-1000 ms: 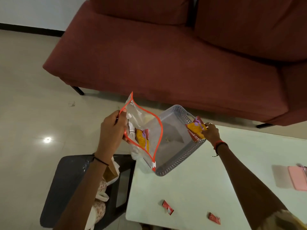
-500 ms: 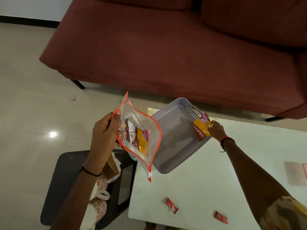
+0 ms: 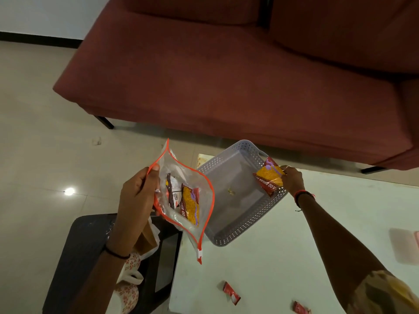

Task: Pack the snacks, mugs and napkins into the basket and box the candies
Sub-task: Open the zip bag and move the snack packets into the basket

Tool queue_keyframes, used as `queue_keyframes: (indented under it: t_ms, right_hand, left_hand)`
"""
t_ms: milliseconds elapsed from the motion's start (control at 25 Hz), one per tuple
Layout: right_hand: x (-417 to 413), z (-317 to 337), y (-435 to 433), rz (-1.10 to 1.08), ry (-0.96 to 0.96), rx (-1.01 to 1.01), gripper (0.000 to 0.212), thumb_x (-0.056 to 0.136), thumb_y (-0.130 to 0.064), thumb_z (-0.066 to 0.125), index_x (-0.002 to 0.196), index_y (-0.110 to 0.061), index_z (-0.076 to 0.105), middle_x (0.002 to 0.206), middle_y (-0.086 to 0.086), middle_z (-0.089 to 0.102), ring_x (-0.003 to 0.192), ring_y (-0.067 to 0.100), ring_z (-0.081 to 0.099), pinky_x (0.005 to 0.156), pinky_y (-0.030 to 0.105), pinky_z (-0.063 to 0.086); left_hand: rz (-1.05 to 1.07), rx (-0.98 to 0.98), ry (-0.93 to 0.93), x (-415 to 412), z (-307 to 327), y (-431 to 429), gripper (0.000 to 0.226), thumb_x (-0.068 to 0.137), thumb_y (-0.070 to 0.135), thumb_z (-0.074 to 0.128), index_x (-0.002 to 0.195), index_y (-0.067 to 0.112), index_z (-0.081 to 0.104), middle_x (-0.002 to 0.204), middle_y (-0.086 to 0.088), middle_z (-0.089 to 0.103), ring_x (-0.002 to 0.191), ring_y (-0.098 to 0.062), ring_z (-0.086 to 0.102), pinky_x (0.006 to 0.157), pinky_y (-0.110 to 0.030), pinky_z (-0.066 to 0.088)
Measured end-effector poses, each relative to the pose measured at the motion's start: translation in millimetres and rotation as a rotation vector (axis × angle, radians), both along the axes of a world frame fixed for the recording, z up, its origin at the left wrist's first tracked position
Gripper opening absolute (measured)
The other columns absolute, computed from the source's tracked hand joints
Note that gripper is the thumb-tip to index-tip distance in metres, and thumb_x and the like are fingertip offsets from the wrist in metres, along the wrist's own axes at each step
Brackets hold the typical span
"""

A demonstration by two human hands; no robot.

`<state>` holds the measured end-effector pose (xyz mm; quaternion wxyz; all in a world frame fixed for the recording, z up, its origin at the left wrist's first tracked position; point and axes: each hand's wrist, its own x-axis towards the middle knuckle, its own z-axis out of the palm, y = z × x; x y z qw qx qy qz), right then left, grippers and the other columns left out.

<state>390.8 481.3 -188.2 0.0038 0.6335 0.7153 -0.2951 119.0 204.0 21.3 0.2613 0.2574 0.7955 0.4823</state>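
Yellow snack packet stays pinched by the right hand over the basket, left hand still gripping the pouch.

Dim, warm indoor light; a ceiling lamp glares off the floor tiles; wide-angle bending at edges

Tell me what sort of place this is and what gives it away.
Most likely a living room in a home. A dark red sofa stands on a pale tiled floor, with a low white table set in front of it, coffee-table style.
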Motion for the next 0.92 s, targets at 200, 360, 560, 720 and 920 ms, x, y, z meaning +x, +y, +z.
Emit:
queue_keyframes:
  t_ms: [200,360,560,720,920]
  right_hand:
    - [-2.7,0.4,0.1,-0.046,0.049,0.027,0.039,0.083,0.005,0.041,0.114,-0.003,0.064,0.116,0.023,0.065,0.108,0.039,0.058,0.089,0.034,0.045]
    - [1.7,0.1,-3.8,-0.102,0.027,-0.010,0.027,0.084,0.001,0.044,0.101,-0.003,0.066,0.105,0.022,0.067,0.097,0.040,0.060,0.072,0.027,0.037]
    - [15.6,18.6,-3.3,-0.099,-0.012,0.056,0.020,0.080,0.007,0.050,0.094,0.006,0.065,0.104,0.028,0.066,0.102,0.042,0.058,0.082,0.038,0.045]
    - [1.3,70.6,-16.5,-0.095,0.113,0.109,0.022,0.080,0.005,0.051,0.096,0.008,0.066,0.105,0.027,0.066,0.102,0.040,0.060,0.086,0.037,0.045]
    - [-31.7,238.5,-104.6,-0.167,0.562,0.092,0.020,0.087,-0.025,0.061,0.071,-0.013,0.056,0.074,0.006,0.065,0.067,0.015,0.059,0.066,0.029,0.049]
  left_hand:
    - [0.000,0.013,-0.029,7.6,-1.4,-2.1,0.031,0.093,0.019,0.042,0.062,0.019,0.045,0.039,0.012,0.056,0.036,-0.002,0.053,0.036,-0.005,0.038]
    - [0.008,0.013,0.005,10.9,-0.5,-4.9,0.032,0.093,0.020,0.043,0.062,0.020,0.046,0.045,0.006,0.051,0.035,-0.002,0.052,0.036,-0.005,0.038]
    - [0.025,0.006,0.014,21.1,4.4,-8.2,0.032,0.093,0.016,0.043,0.061,0.018,0.045,0.052,-0.003,0.046,0.036,0.000,0.053,0.036,-0.004,0.038]
    - [-0.001,0.012,0.022,31.7,7.6,-11.0,0.032,0.093,0.021,0.043,0.062,0.019,0.046,0.043,0.006,0.051,0.037,-0.002,0.052,0.036,-0.005,0.037]
    - [-0.029,-0.015,0.064,55.9,21.0,-9.8,0.033,0.094,0.022,0.042,0.062,0.019,0.047,0.052,-0.002,0.047,0.039,-0.007,0.049,0.041,-0.013,0.041]
